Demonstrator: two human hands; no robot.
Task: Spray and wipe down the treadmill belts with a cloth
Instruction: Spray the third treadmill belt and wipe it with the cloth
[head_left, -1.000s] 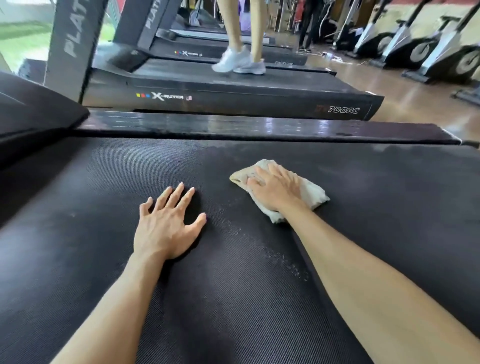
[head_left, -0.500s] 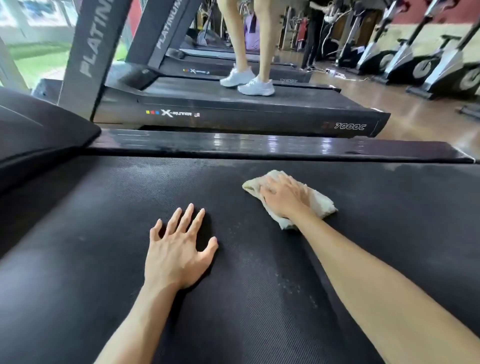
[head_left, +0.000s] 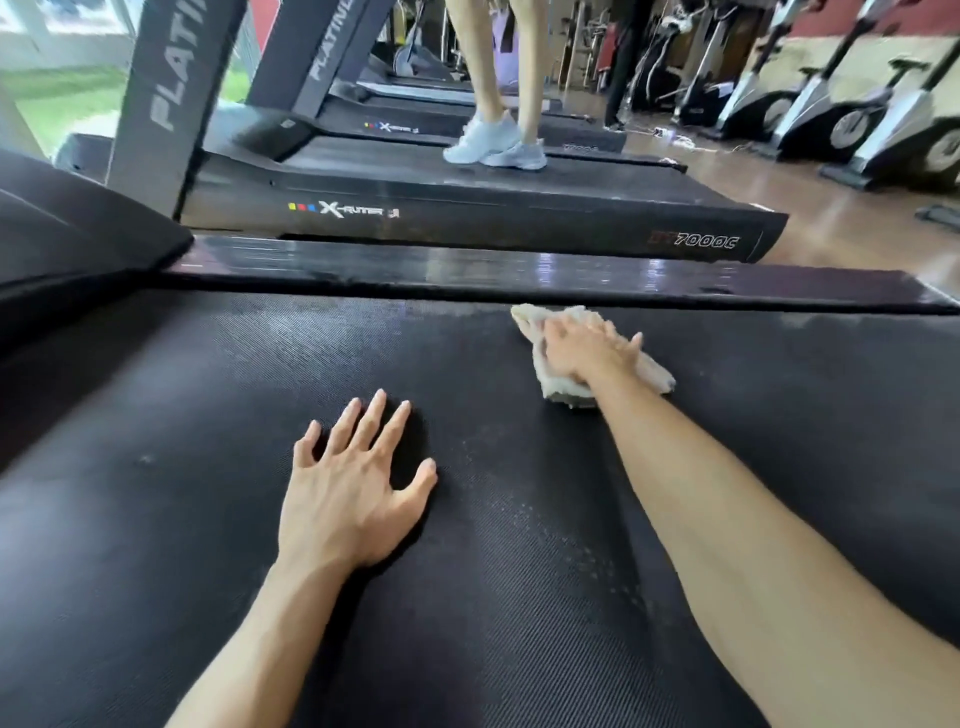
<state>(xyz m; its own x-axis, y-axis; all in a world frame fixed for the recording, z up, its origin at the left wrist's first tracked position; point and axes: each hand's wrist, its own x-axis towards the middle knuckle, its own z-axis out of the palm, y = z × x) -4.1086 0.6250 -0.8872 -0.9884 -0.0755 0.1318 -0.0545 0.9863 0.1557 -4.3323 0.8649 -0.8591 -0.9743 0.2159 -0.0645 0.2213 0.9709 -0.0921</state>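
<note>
Treadmill belt: black, ribbed rubber surface filling the lower view; pale spray flecks run along it beside the right forearm, and a dull film shows near its far edge. Judged firm and grippy underhand, taking pressure without shifting much.

Cloth: off-white, crumpled, lying on the belt close to the far side rail. Judged soft, light, limp; best worked under a flat palm at its middle so the loose corners do not fold under.

Right hand: laid flat over the cloth, fingers extended, pressing it to the belt; not curled round it.

Left hand: spread, palm down on bare belt, holding nothing, apparently bracing.

Neighbouring treadmill: beyond the rail; a person in white trainers stands on it. Exercise bikes: far right.
</note>
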